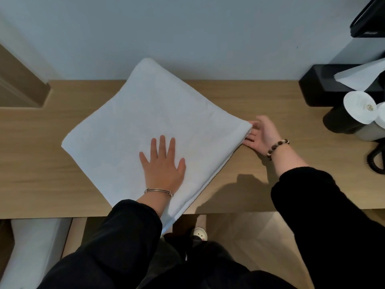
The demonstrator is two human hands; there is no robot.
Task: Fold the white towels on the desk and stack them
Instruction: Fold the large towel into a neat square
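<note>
Towel [145,122] under flat, spread left hand [163,165]; right hand [263,134] pinches its right corner.

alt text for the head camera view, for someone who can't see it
A person's left hand presses flat on a folded white towel lying askew on a wooden desk, while the right hand touches its right corner. A black tissue box sits at the far right.

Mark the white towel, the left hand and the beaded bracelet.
white towel [129,122]: head view, bare middle of top layer.
left hand [164,167]: head view, back of the hand.
beaded bracelet [277,146]: head view, beads on the right wrist.
</note>
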